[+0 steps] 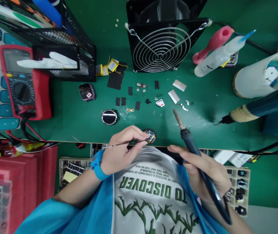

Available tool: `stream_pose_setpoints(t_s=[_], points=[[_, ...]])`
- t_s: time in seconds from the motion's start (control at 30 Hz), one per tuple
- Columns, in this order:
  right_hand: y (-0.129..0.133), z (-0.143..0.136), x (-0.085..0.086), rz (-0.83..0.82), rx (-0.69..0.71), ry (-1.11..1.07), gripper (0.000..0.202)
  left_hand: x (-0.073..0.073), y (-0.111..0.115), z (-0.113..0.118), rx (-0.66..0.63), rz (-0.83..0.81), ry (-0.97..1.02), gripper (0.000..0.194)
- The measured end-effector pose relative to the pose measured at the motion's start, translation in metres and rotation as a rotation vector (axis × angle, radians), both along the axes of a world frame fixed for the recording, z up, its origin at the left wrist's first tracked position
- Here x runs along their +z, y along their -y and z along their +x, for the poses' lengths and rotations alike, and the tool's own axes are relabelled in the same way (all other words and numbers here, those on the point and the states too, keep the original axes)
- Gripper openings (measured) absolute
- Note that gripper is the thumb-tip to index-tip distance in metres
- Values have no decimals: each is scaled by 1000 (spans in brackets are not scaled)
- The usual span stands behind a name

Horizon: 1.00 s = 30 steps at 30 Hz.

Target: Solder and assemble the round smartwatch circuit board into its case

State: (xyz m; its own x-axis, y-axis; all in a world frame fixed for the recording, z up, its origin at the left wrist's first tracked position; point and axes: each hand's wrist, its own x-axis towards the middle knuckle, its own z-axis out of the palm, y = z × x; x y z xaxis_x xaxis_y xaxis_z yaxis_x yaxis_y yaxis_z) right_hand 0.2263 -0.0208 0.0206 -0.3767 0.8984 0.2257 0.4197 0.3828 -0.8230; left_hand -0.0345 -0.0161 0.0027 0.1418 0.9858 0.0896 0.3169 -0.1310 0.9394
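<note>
At the near edge of the green bench my left hand (125, 146) is closed around dark tweezers (135, 141). Its fingertips touch a small round watch case (151, 137) with an exposed circuit board. To the right, my right hand (208, 170) grips a soldering iron (192, 144) by its dark handle. The iron's tip points up and away from me, apart from the board. A round watch face (109, 117) lies left of the case, and a purple square watch (86, 92) sits farther back.
A fan (159, 55) stands at the back. Tiny parts (160, 103) and black pads (130, 90) lie mid-bench. At left are a red multimeter (23, 84) and mesh organizer (86, 55); at right, a squeeze bottle (214, 58), white container (253, 78) and second dark tool (251, 109).
</note>
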Motion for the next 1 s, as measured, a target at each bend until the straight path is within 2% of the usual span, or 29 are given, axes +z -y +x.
stream_pose_setpoints(t_s=[0.13, 0.23, 0.3, 0.53, 0.67, 0.77, 0.87, 1.0], points=[[0, -16, -2, 3, 28, -2, 17, 2, -7, -13, -131, -61, 72, 6], [-3, -18, -2, 24, 91, 17, 5, 2, -8, -15, -148, -104, 110, 6], [-4, -18, -3, 37, 105, 25, 3, 1, -6, -13, -144, -111, 124, 6], [-3, -21, -9, 57, 118, 28, 5, -3, -1, -3, -42, -111, 111, 3], [-6, -27, -12, 101, 174, 8, 4, -3, 0, 3, 62, -109, 48, 5], [-9, -33, -14, 157, 212, 64, 5, -2, 0, 6, 91, -105, 6, 6], [-10, -37, -16, 186, 182, 140, 8, -1, 0, 9, 128, -97, -22, 6], [-9, -36, -19, 176, 172, 137, 8, 0, 3, 15, 154, -65, -53, 6]])
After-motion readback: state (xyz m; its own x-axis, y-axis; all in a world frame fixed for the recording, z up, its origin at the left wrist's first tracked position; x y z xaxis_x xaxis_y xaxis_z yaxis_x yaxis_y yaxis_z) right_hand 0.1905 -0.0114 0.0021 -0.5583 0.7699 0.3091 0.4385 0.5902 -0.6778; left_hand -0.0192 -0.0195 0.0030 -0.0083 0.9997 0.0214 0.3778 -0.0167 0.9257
